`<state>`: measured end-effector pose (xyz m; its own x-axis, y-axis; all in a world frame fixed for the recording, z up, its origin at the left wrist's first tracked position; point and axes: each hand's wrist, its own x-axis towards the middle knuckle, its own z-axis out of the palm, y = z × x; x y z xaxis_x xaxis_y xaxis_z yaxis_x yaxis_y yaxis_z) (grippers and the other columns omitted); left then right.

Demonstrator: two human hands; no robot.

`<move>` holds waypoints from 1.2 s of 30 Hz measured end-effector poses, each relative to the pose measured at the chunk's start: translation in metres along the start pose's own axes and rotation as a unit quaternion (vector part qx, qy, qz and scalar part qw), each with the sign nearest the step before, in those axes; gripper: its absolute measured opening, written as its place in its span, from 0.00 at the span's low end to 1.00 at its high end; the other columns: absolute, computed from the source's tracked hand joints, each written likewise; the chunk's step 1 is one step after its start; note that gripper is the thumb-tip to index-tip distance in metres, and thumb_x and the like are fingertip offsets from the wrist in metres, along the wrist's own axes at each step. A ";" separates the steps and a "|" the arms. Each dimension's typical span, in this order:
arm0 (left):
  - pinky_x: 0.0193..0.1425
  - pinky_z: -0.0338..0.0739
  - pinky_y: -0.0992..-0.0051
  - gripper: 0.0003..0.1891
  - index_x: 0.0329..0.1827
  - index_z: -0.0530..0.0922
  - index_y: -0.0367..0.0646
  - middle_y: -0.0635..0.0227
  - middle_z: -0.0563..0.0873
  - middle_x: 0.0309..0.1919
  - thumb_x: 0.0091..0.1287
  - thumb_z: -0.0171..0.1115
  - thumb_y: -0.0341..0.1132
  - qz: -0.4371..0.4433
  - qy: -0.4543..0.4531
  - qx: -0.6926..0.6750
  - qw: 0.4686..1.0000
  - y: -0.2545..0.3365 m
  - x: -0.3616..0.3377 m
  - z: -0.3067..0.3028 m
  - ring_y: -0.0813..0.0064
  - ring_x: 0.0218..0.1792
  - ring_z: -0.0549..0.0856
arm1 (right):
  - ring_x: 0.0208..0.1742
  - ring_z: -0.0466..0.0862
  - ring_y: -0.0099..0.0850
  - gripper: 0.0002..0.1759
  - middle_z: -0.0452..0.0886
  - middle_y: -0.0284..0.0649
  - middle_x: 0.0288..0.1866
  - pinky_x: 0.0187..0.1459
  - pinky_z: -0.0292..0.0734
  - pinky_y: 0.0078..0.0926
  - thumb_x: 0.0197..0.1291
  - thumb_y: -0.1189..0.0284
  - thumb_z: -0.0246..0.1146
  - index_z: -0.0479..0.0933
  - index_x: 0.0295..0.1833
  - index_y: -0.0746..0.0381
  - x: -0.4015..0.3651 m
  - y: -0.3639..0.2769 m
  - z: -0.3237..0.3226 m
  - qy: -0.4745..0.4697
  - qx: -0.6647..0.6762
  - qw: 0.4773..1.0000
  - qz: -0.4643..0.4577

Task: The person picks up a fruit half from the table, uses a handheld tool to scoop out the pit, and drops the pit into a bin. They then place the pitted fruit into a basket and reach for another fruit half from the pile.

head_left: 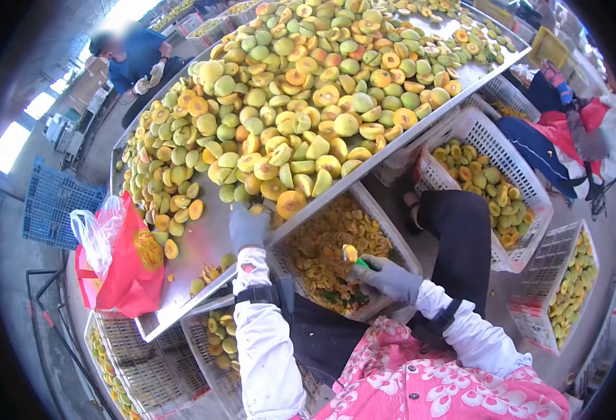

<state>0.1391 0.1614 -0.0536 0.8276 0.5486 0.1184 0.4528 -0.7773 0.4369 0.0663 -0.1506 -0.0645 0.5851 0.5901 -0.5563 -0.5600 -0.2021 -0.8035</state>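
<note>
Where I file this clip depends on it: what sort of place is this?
Probably a fruit-processing workshop: halved fruit is heaped on a metal table, and plastic crates holding more stand around it.

Daylight is admitted through bright rectangular windows (10, 147) at the left, and the top edge is washed out by glare. Grey floor (10, 245) is seen around the silver metal surface with a raised rim (203, 245). A blue plastic lattice panel (59, 203) is stood upright near a black tubular metal frame (33, 301).
</note>
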 end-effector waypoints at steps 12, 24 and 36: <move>0.42 0.81 0.73 0.21 0.59 0.72 0.36 0.56 0.84 0.47 0.79 0.45 0.46 -0.111 -0.168 -0.740 0.642 0.059 -0.161 -0.049 0.70 0.41 0.84 | 0.31 0.82 0.37 0.19 0.81 0.44 0.30 0.34 0.75 0.35 0.67 0.55 0.60 0.77 0.46 0.62 -0.029 -0.026 0.052 0.061 -0.195 0.974 -0.102; 0.51 0.78 0.73 0.28 0.60 0.74 0.32 0.58 0.83 0.46 0.78 0.44 0.52 -0.075 -0.059 -0.653 0.751 0.057 -0.202 -0.015 0.70 0.43 0.83 | 0.30 0.82 0.28 0.18 0.82 0.41 0.30 0.34 0.75 0.29 0.69 0.59 0.61 0.77 0.47 0.65 -0.037 -0.014 0.065 0.080 -0.217 0.963 -0.141; 0.47 0.79 0.75 0.30 0.60 0.74 0.35 0.62 0.84 0.42 0.76 0.47 0.58 -0.119 -0.081 -0.689 0.710 0.057 -0.196 -0.007 0.72 0.41 0.84 | 0.12 0.59 0.16 0.26 0.62 0.24 0.14 0.16 0.57 0.20 0.72 0.47 0.55 0.74 0.41 0.62 -0.036 -0.019 0.045 -0.245 0.161 0.951 0.093</move>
<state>0.0007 0.0114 -0.0458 0.8604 0.4838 -0.1602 -0.0756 0.4320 0.8987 0.0297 -0.1331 -0.0192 0.1581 0.8771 -0.4535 -0.8241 -0.1358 -0.5500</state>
